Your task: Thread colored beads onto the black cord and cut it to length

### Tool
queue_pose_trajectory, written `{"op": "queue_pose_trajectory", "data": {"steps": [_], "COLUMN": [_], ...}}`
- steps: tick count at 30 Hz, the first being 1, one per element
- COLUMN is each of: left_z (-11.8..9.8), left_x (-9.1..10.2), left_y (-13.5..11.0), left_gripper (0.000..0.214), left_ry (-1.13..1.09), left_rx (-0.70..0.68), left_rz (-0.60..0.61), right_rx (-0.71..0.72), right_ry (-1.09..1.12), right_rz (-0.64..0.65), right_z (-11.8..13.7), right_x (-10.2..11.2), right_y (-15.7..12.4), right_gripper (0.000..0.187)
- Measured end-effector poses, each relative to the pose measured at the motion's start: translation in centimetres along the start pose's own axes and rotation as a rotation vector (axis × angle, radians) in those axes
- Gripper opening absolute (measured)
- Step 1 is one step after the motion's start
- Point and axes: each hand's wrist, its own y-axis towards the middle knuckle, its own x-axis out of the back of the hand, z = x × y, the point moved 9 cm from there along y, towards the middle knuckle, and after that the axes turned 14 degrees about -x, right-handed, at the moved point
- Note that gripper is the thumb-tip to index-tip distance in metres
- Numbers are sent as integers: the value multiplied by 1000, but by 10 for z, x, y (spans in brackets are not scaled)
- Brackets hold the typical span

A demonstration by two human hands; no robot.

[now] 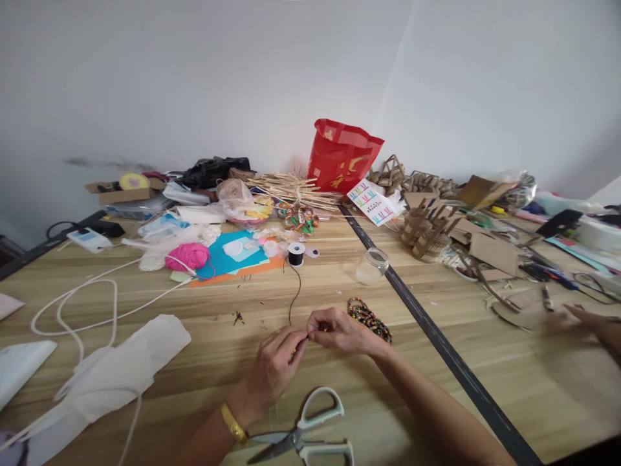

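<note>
My left hand (277, 359), with a gold bracelet (233, 424) on the wrist, pinches at its fingertips. My right hand (336, 330) is closed too, its fingertips meeting those of the left. A thin black cord (299, 285) runs from a small spool (295, 254) down to the hands, and a dark bit shows between the fingertips; the exact grip is hidden. Just beyond the right wrist lies a coil of multicoloured bead strings (369, 318). White-handled scissors (310, 437) lie spread below the hands.
A clear glass jar (372, 266) stands right of the spool. Pink yarn (187, 256) and blue paper (237, 257) lie to the left. White cable (114, 304) loops across the left side. A red bag (343, 155) stands behind. Another person's blurred hand (589, 320) is at right.
</note>
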Motion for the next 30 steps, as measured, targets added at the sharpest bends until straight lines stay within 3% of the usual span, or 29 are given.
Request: {"op": "queue_pose_trajectory", "data": {"steps": [8, 13, 18, 23, 27, 30], "left_z": [-3, 1, 14, 33, 44, 50], "left_x": [-5, -3, -6, -13, -24, -31], "left_y": [-2, 1, 2, -3, -10, -15], "left_gripper": [21, 19, 13, 8, 11, 16], "left_ry": [58, 1, -220, -437, -646, -757], "left_rx": [-45, -2, 167, 437, 616, 678], "left_rz": [75, 52, 5, -38, -40, -74], "right_rx": [17, 62, 106, 130, 211, 278], "right_ry": [-93, -175, -215, -260, -378, -524], "right_rz": [-42, -76, -101, -131, -199, -234], "right_z": [4, 14, 22, 24, 30, 35], "right_x": [2, 3, 5, 5, 3, -3], "right_y": [-3, -8, -12, -13, -16, -19], "right_gripper": [9, 8, 9, 5, 5, 7]}}
